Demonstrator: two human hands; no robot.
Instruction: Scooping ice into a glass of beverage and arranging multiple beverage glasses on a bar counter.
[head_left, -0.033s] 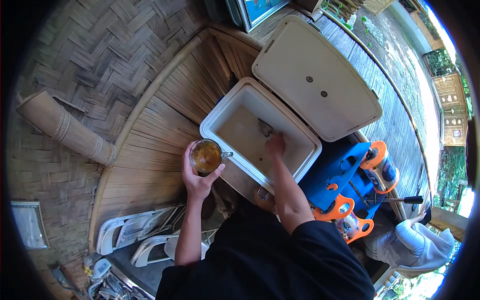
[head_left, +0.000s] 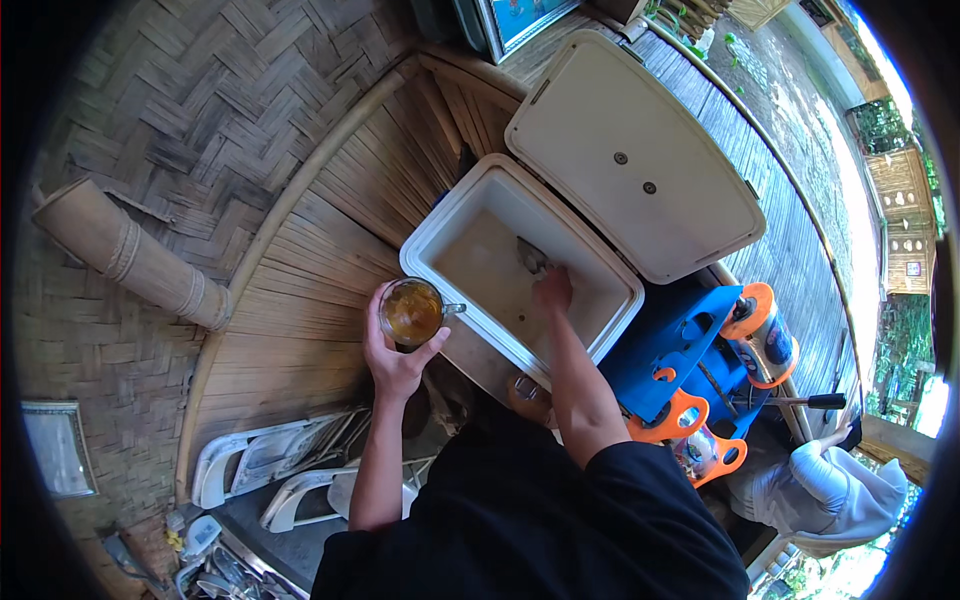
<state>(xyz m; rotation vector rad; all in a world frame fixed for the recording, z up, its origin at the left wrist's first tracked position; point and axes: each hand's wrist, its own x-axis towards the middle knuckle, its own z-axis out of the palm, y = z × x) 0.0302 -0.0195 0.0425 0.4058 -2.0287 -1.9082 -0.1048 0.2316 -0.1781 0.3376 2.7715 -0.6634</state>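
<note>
My left hand (head_left: pixel 392 355) is wrapped round a clear glass mug (head_left: pixel 413 312) of amber-brown drink, its handle pointing right. The mug is held level beside the left rim of an open cooler box (head_left: pixel 455 212). My right hand (head_left: pixel 552 290) reaches down inside the cooler, fingers closed at a small greyish, shiny object (head_left: pixel 531 257). What that object is I cannot make out, and the fingers partly hide it. Pale, cloudy beige shows across the cooler's bottom. The cooler's cream lid (head_left: pixel 635 160) is swung open to the far right.
Right of the cooler stands a blue plastic rack (head_left: pixel 672 350) with orange-ended clear containers (head_left: pixel 768 345). A slatted bamboo bench (head_left: pixel 310 260) curves along the left under a woven wall (head_left: pixel 200 110). White folding chairs (head_left: pixel 270 455) lie at lower left. A light grey cloth-covered shape (head_left: pixel 830 490) is at lower right.
</note>
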